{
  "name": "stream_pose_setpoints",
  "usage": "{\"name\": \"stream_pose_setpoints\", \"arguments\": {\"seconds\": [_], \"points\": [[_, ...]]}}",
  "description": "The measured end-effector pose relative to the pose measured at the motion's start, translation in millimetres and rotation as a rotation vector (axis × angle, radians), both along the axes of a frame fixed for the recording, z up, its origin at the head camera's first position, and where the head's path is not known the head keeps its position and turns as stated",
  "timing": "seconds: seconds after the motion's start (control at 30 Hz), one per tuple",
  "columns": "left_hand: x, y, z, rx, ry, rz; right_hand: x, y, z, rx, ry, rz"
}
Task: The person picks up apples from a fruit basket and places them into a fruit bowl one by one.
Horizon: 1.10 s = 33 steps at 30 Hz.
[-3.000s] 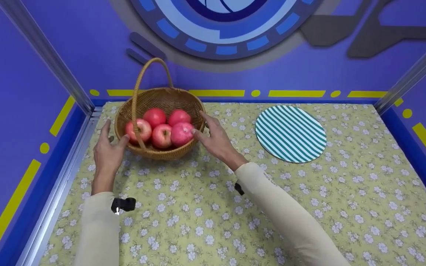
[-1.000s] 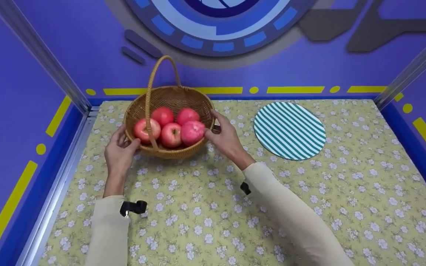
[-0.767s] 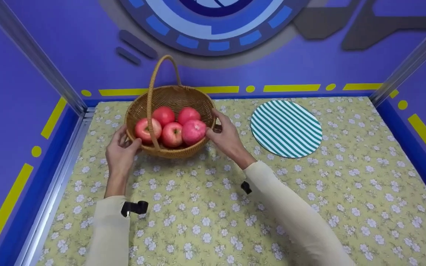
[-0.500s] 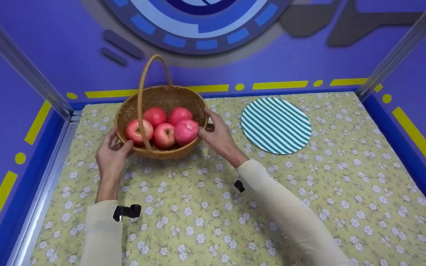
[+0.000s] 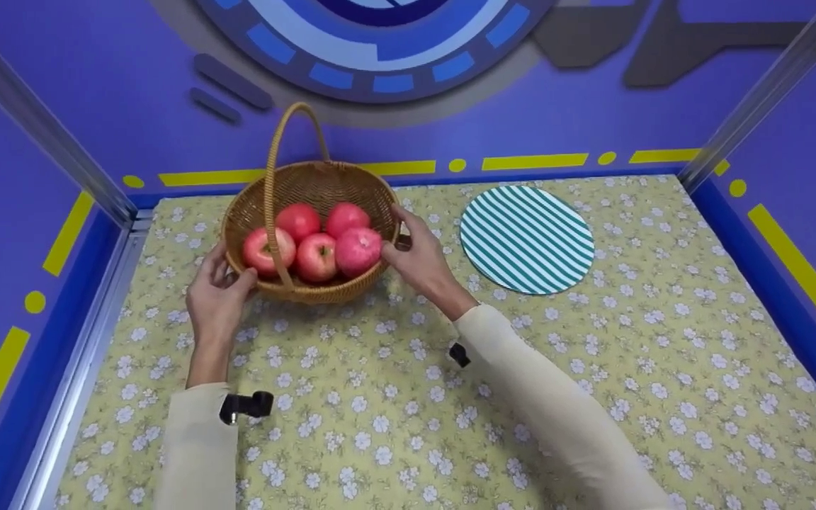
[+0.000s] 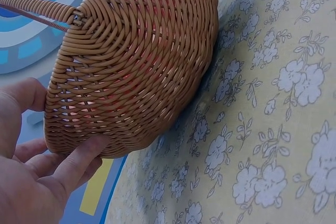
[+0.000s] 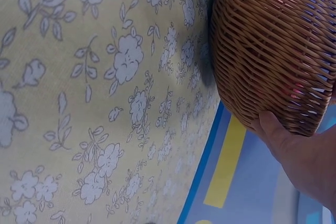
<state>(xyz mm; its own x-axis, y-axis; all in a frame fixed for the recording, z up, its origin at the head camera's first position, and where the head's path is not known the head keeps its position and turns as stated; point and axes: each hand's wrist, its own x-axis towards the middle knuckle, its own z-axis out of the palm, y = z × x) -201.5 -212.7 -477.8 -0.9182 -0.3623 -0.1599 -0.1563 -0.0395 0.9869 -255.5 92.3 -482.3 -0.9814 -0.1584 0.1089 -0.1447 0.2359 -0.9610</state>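
A brown wicker basket (image 5: 323, 292) with a tall arched handle (image 5: 270, 195) stands at the back left of the table, holding several red apples (image 5: 316, 258). My left hand (image 5: 215, 301) grips its left side, thumb at the rim and fingers against the outer wall; the left wrist view shows the fingertips spread on the weave (image 6: 142, 72). On the opposite side, my right hand (image 5: 422, 262) holds the rim beside the pinkest apple (image 5: 358, 251). In the right wrist view one digit presses the woven wall (image 7: 273, 51), the other fingers hidden behind the basket.
A round placemat (image 5: 527, 239) with green and white stripes lies right of the basket. Flowered cloth (image 5: 394, 397) covers the table. Blue printed panels (image 5: 408, 134) rise behind and at both sides, with a metal rail (image 5: 82, 397) along the left edge.
Three seconds ago my left hand was spread beside the basket; now it grips it. The basket has shifted slightly right, nearer the placemat. Lately only the head view has swung.
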Motion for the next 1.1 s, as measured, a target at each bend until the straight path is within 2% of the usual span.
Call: {"name": "stream_pose_setpoints", "arguments": {"seconds": [0.47, 0.77, 1.1], "points": [[-2.9, 22, -5.1, -0.051, 0.026, 0.006, 0.0, 17, 1.4, 0.035, 0.008, -0.058], [-5.9, 36, -6.2, -0.017, 0.037, 0.001, 0.6, 32, 2.4, 0.027, 0.002, -0.07], [-8.1, 52, -6.3, -0.1, 0.061, -0.046, 4.6, 52, 3.4, 0.03, -0.019, -0.103]]}}
